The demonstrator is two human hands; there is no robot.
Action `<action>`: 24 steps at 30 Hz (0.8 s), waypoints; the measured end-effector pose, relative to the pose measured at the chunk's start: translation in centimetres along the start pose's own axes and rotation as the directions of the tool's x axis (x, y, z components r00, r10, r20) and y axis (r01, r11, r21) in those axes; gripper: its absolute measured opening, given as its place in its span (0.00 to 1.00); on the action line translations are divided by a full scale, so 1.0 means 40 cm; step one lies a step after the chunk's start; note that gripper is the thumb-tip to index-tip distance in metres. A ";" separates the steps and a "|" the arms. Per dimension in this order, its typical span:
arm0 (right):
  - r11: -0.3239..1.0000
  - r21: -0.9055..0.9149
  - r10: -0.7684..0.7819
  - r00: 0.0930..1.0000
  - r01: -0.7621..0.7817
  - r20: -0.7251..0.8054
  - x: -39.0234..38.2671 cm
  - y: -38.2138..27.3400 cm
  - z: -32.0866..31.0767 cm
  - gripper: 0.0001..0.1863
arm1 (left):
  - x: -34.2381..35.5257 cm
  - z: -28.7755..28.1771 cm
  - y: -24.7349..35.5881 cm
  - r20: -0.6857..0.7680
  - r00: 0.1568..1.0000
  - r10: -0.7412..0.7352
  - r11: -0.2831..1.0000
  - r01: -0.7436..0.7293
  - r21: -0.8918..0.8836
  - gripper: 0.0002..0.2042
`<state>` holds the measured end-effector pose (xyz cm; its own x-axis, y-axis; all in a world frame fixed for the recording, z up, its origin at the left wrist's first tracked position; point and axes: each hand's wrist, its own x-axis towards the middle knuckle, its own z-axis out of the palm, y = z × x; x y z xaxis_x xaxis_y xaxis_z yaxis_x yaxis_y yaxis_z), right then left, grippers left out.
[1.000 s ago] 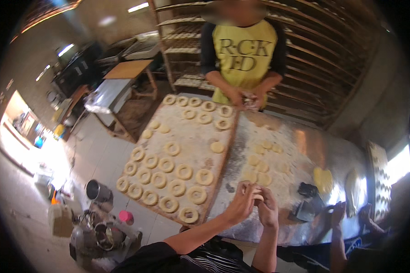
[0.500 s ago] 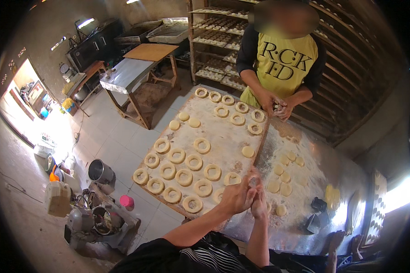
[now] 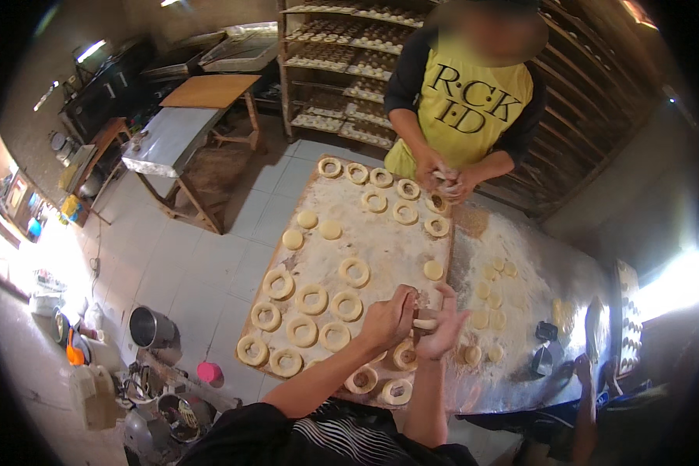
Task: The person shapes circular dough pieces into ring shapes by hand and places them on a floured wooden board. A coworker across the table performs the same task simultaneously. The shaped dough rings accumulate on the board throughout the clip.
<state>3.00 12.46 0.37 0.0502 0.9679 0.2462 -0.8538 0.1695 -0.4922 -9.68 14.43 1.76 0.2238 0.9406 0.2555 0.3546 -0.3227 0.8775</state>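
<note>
In front of me, over the near right part of a floured board [image 3: 388, 247], both hands are close together around a pale dough ring [image 3: 425, 323]. My left hand [image 3: 391, 320] is closed, its curled fingers against the dough. My right hand [image 3: 443, 330] bears the dough at its palm side, its upper fingers stretched up and apart. Part of the ring is hidden by the fingers. Several dough rings [image 3: 311, 299] lie in rows on the board. Small uncut dough rounds [image 3: 331, 229] sit at its left, and one dough round [image 3: 433, 269] lies near its right edge.
Across the board, a co-worker in a yellow shirt [image 3: 474, 101] handles dough with both hands [image 3: 446, 184]. More dough rounds [image 3: 495, 318] lie on the floured metal table [image 3: 579, 291] at right. Another person's arm [image 3: 585, 388] shows there. Racks [image 3: 287, 66] stand behind; a metal pot [image 3: 151, 328] is at left.
My hands have drawn slightly apart, showing the dough between them, and my right fingers have spread upward. The whole view has shifted, and the co-worker's hands still work together.
</note>
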 end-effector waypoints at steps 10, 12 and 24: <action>0.998 -0.049 -0.021 0.989 0.028 0.150 0.056 0.043 -0.028 0.44 | 0.096 -0.059 -0.017 0.101 0.994 -0.033 0.998 0.039 -0.052 0.16; 0.994 -0.098 -0.036 0.998 0.040 0.050 0.062 0.042 -0.031 0.42 | 0.112 -0.069 -0.028 0.172 0.981 -0.093 0.994 0.102 -0.046 0.18; 0.313 -0.774 -0.055 0.803 -0.550 -0.593 0.191 0.082 -0.034 0.37 | 0.247 -0.001 -0.157 0.115 0.990 -0.083 0.928 0.034 0.372 0.24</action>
<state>1.28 20.66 -0.49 0.3941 0.8784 -0.2704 0.1063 -0.3358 -0.9359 -9.74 25.77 -1.23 0.2964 0.9456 0.1337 0.6742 -0.3064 0.6720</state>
